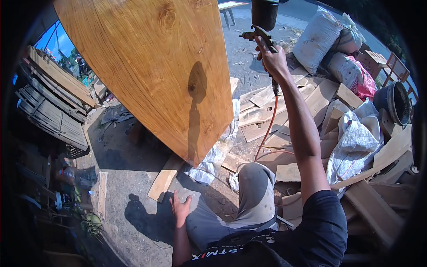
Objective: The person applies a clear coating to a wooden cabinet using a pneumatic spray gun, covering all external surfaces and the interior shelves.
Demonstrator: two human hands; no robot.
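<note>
Spray gun (pixel 258 33), nozzle (pixel 242 35) leftward, long axis steep, right grip (pixel 274 58) closed round it, left grip (pixel 180 206) spread on knee (pixel 194 199).

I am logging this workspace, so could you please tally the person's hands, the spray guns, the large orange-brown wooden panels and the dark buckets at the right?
Left hand and right hand: 2
Spray gun: 1
Large wooden panel: 1
Dark bucket: 1
Total: 5
</note>
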